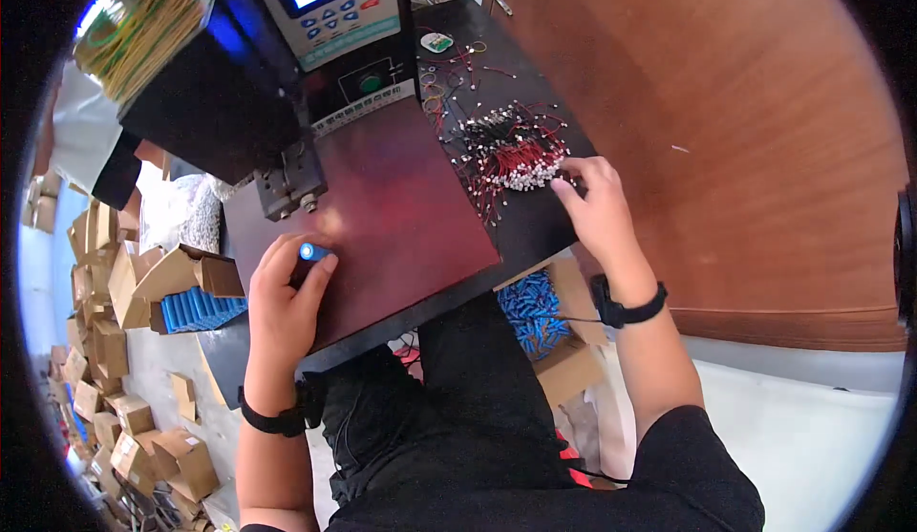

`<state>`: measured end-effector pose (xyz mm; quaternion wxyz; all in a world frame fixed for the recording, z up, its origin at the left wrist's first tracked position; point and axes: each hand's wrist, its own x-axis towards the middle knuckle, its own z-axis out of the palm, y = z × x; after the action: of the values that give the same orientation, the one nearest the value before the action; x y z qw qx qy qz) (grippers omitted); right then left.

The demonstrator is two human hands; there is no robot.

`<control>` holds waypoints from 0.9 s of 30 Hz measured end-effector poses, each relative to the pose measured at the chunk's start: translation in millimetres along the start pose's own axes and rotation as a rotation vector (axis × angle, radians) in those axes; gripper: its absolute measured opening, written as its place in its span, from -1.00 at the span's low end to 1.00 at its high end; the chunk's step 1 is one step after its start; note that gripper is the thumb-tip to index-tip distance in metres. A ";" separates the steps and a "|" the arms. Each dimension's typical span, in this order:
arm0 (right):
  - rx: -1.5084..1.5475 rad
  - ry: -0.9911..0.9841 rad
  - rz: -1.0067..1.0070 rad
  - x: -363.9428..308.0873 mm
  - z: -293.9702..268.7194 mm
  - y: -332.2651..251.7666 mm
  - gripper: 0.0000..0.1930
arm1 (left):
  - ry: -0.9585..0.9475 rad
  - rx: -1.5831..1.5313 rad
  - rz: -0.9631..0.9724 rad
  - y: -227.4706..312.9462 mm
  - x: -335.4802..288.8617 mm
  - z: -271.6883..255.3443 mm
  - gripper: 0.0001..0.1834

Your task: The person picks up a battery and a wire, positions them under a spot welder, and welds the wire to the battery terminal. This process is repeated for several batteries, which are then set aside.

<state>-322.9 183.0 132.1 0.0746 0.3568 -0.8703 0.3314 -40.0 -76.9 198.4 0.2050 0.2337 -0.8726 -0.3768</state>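
My left hand (287, 293) is closed around a blue cylindrical battery cell (311, 252), whose pale end faces up. It rests over the dark red work board (411, 265), just in front of the welding head (291, 193) of a spot welding machine (334, 35). Over on the right, my right hand (599, 205) reaches to the edge of a pile of red and black wire leads (521, 155) with white connectors. Its thumb and forefinger are bent close together at the white connectors; whether a lead is between them is too small to tell.
An open carton of blue cells (196, 308) stands left of the board. Below the table edge, a cardboard box (565, 376) holds many blue wired cells. Loose leads lie on the black table (544, 231). A brown wooden panel (726, 150) rises at right; cartons (172, 465) crowd the left floor.
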 end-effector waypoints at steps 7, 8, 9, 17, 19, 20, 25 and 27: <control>-0.308 -0.104 -0.067 34.0 19.0 2.3 -0.82 | 0.000 0.008 0.026 1.6 0.2 5.1 -0.81; -0.305 -0.112 -0.079 37.8 16.1 -2.1 -0.82 | -0.004 0.006 0.020 4.7 0.0 2.1 -0.80; -0.279 -0.028 -0.115 42.2 10.5 -7.8 -0.86 | 0.005 0.005 0.011 6.0 -1.1 0.0 -0.80; 0.094 0.228 -0.043 69.2 -54.1 -46.1 -0.90 | 0.046 0.006 0.039 2.3 2.1 -0.7 -0.73; 0.168 0.251 0.003 69.0 -60.3 -50.2 -0.91 | 0.046 0.006 0.039 0.2 2.7 -2.6 -0.72; 0.168 0.246 -0.003 67.3 -60.8 -49.4 -0.91 | 0.021 0.001 0.057 0.9 2.8 -4.5 -0.71; 0.528 0.161 -0.031 44.3 -46.3 -72.4 -0.96 | -0.009 -0.004 0.080 -3.7 7.0 -5.7 -0.70; 0.582 0.150 -0.091 29.7 -34.5 -98.7 -0.96 | 0.033 0.020 0.075 -3.1 13.5 0.9 -0.70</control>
<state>-282.3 135.9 221.2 0.0478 0.3762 -0.7141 0.5885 -50.6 -85.8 198.0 0.2311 0.2092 -0.8808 -0.3564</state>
